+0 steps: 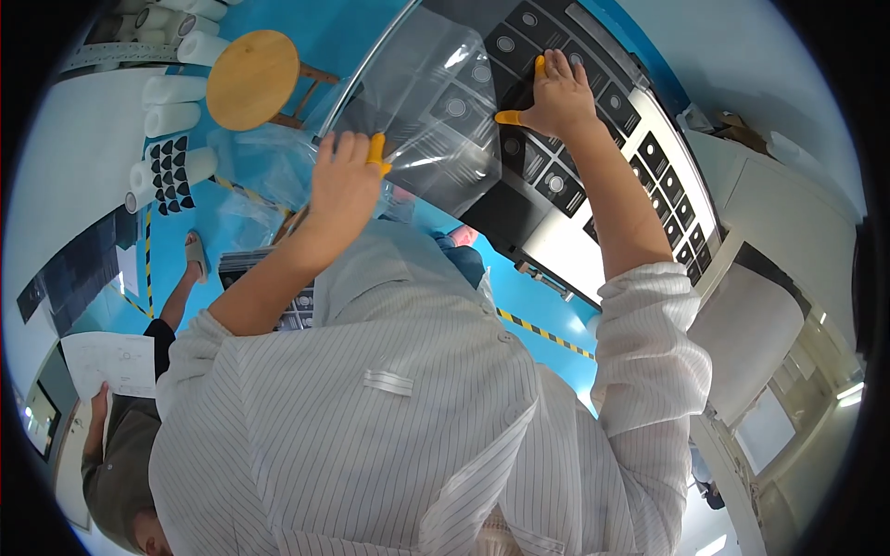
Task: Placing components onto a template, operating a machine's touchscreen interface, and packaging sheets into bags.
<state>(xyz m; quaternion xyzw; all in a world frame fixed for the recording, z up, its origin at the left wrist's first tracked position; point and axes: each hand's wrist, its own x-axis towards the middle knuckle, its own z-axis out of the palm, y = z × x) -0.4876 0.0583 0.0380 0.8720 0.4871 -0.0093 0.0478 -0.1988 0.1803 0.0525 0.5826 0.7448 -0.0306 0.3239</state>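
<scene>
Clear film (436, 107) held by left hand (346, 183) near metal edge (362, 65); right hand (561, 104) splayed on printed sheet (556, 183) (blue floor (345, 32) beyond).

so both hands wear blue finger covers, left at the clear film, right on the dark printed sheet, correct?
Not blue: the head view shows yellow-orange finger covers. The left hand is at the clear film, the right hand on the dark printed sheet.
</scene>
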